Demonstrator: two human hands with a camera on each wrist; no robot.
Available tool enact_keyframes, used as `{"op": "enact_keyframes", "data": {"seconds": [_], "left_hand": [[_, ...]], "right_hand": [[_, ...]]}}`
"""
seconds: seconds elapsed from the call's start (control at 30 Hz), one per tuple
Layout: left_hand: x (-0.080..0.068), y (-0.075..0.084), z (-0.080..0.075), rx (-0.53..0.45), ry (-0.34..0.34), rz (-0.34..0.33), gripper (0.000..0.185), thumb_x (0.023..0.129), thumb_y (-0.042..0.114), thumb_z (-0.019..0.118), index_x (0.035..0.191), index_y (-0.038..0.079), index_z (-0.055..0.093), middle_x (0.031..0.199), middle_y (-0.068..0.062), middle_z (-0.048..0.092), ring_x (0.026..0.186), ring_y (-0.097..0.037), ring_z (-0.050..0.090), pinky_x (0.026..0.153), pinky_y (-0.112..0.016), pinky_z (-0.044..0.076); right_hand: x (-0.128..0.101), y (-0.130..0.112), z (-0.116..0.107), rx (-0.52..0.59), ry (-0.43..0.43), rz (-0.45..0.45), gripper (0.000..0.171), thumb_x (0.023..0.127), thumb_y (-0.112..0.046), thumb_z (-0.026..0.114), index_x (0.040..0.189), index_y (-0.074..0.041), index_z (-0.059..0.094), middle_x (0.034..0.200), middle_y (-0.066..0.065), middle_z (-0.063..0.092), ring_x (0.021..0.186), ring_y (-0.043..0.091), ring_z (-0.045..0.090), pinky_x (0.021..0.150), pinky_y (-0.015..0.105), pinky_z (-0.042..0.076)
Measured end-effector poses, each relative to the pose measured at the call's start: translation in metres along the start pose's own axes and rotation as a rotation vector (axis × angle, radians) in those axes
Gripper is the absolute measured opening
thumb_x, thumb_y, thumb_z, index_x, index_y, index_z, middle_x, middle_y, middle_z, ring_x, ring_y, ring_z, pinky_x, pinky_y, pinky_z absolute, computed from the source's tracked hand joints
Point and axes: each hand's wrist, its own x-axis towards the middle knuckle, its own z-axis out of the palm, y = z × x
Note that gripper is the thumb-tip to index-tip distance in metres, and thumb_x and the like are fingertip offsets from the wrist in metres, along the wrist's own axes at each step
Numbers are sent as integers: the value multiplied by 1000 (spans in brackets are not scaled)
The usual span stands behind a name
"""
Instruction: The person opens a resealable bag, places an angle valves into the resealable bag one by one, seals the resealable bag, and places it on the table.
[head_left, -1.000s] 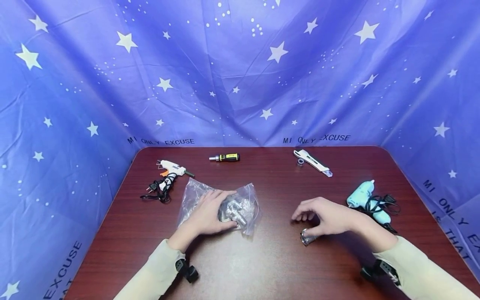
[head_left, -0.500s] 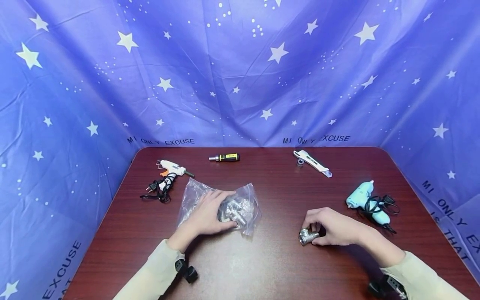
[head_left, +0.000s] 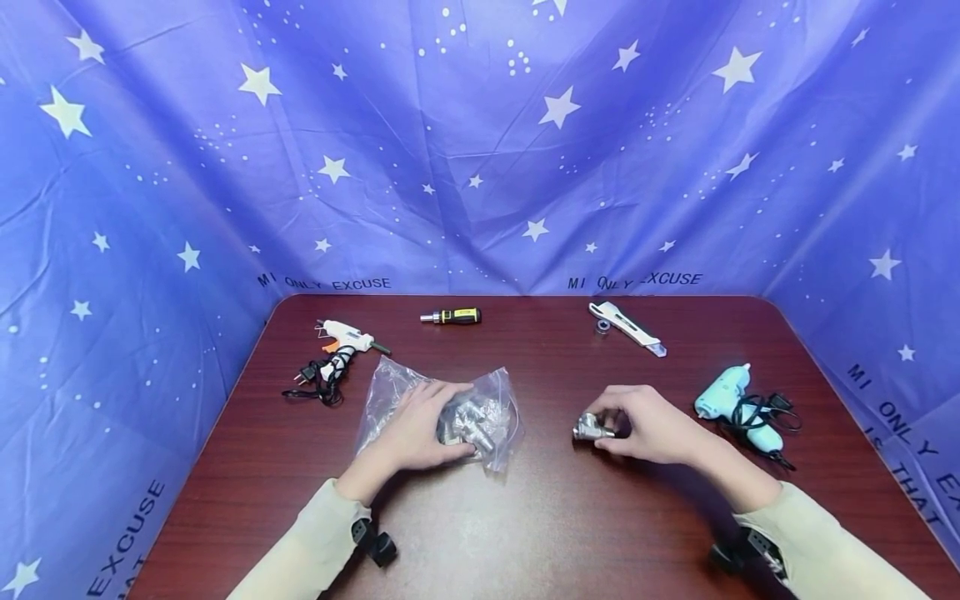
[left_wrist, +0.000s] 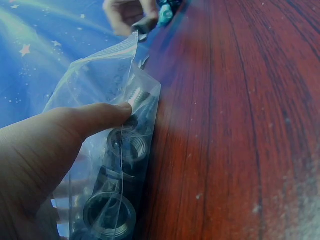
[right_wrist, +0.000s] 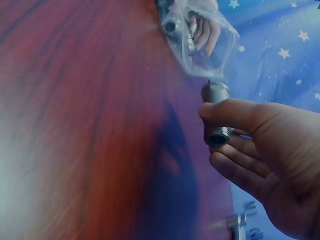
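In the head view, my left hand [head_left: 416,429] grips a clear plastic zip bag [head_left: 498,417] on the table, left of centre. Metal pipe fittings [left_wrist: 127,145] with threaded openings show through the plastic in the left wrist view, the thumb lying across the bag above them. To the right of the bag, my right hand [head_left: 656,425] pinches a silver pipe fitting [head_left: 590,428] between thumb and fingers, its free end pointing left toward the bag. The right wrist view shows the fitting's threaded, hollow end [right_wrist: 218,137] below the thumb.
A white glue gun [head_left: 345,335] with a wound black cord lies at the left. Along the back are a yellow-black screwdriver [head_left: 457,316], a white utility knife [head_left: 626,327] and a small metal ring [head_left: 602,327]. A light-blue glue gun [head_left: 727,392] lies at the right.
My right hand has closed its fingers round the fitting, which was lying on the table, and moved it left and farther back, closer to the bag. The left hand has stayed on the bag.
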Motion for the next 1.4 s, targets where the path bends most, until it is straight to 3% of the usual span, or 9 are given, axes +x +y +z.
{"op": "enact_keyframes", "data": {"seconds": [0.3, 0.5, 0.67, 0.9, 1.1, 1.4], "left_hand": [[0, 1, -1, -2, 1, 1, 93, 77, 51, 90, 156, 22, 52, 148, -7, 63, 137, -34, 56, 124, -65, 32], [0, 2, -1, -8, 6, 5, 92, 77, 50, 90, 156, 21, 52, 147, -7, 63, 136, -34, 56, 124, -66, 33], [1, 2, -1, -5, 8, 3, 93, 76, 50, 90, 156, 22, 52, 148, -8, 63, 136, -34, 56, 124, -65, 32], [1, 1, 2, -2, 16, 3, 93, 75, 49, 91, 155, 22, 52, 147, -8, 63, 136, -34, 56, 123, -66, 34], [1, 1, 2, -6, 14, -4, 93, 76, 49, 91, 156, 22, 52, 148, -8, 62, 137, -35, 55, 123, -65, 33], [1, 0, 3, -4, 20, -6, 92, 76, 50, 90, 155, 21, 53, 146, -7, 64, 135, -33, 57, 121, -65, 37]], "right_hand": [[46, -22, 14, 45, 133, 41, 34, 81, -12, 90, 113, -12, 76, 87, -10, 73, 77, 2, 68, 68, 25, 59], [72, -41, 25, 100, 118, 85, 33, 83, -14, 89, 113, -11, 76, 85, -7, 75, 76, 2, 70, 69, 23, 60], [87, -51, 41, 113, 91, 105, 32, 81, -15, 91, 106, -10, 71, 84, -5, 75, 76, 3, 69, 69, 20, 59], [100, -59, 62, 154, 130, 144, 28, 78, -11, 88, 86, -12, 62, 74, -6, 69, 69, 5, 65, 65, 18, 57], [107, -59, 75, 80, 187, 185, 26, 73, -8, 87, 77, -14, 62, 70, -8, 66, 64, 1, 61, 62, 16, 53], [113, -61, 87, -56, 233, 192, 33, 68, -10, 94, 77, -12, 62, 73, -3, 60, 63, 5, 55, 58, 18, 48]]}}
